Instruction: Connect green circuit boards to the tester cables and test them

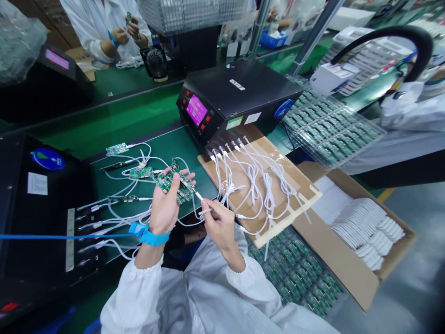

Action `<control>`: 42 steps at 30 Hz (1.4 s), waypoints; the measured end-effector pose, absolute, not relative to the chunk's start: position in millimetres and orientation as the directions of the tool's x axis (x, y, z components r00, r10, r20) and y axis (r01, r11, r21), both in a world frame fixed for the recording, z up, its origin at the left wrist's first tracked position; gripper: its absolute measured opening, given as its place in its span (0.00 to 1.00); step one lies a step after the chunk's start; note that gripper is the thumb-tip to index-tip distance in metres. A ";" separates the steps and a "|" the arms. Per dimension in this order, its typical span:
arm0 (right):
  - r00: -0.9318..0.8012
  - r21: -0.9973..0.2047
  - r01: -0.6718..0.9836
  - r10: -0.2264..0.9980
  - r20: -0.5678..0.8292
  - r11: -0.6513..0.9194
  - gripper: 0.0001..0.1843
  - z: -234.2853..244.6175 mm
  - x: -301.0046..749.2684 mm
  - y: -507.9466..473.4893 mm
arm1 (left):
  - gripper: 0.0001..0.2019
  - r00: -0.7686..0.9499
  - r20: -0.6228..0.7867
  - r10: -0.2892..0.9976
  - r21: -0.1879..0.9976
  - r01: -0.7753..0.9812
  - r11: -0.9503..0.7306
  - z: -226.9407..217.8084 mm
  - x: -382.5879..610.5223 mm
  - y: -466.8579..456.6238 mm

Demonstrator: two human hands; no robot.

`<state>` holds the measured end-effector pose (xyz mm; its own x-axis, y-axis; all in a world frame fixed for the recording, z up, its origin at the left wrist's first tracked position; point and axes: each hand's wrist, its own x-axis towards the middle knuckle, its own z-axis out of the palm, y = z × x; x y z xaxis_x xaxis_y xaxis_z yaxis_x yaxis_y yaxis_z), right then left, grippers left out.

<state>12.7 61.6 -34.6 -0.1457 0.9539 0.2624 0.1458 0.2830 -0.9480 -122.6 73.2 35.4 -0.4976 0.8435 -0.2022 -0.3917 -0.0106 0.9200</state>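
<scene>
Several green circuit boards (167, 182) rest stacked in my left hand (166, 208), its thumb pressed on top of them. A blue wrist strap (155, 237) circles that wrist, its cord running off to the left. My right hand (219, 221) pinches a white cable connector (199, 196) at the right end of one board; whether it is fully seated I cannot tell. More circuit boards (141, 173) with white cables attached lie on the green bench (163, 146) just beyond my left hand.
A black test box (239, 93) with a lit purple screen stands ahead. White cables (253, 181) hang from it over a cardboard sheet (239, 204). Another black box (45, 199) is at left. An open carton (392, 255) of white pieces and trays of boards (333, 125) lie right. A co-worker (114, 35) sits opposite.
</scene>
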 end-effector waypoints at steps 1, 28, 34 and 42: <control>-0.129 -0.950 0.147 0.957 0.259 0.277 0.17 -34.6 12.4 61.4 | 0.22 -0.511 -0.172 0.842 0.938 -0.346 -0.018 33.7 -122.5 72.6; -0.304 -0.991 0.049 0.943 -0.136 -0.127 0.22 -31.6 24.8 63.9 | 0.26 -0.481 -0.116 0.869 0.973 -0.232 0.001 17.5 -123.6 74.4; -0.172 -0.945 -0.312 0.984 -0.050 -0.102 0.29 -12.9 37.2 88.8 | 0.30 -0.434 -0.190 0.881 0.890 -0.454 -0.032 20.5 -123.7 80.8; 0.039 -0.942 -0.332 0.999 0.033 0.044 0.18 -6.7 -5.3 101.3 | 0.30 -0.351 -0.241 0.905 0.860 -0.510 0.032 29.5 -116.6 72.1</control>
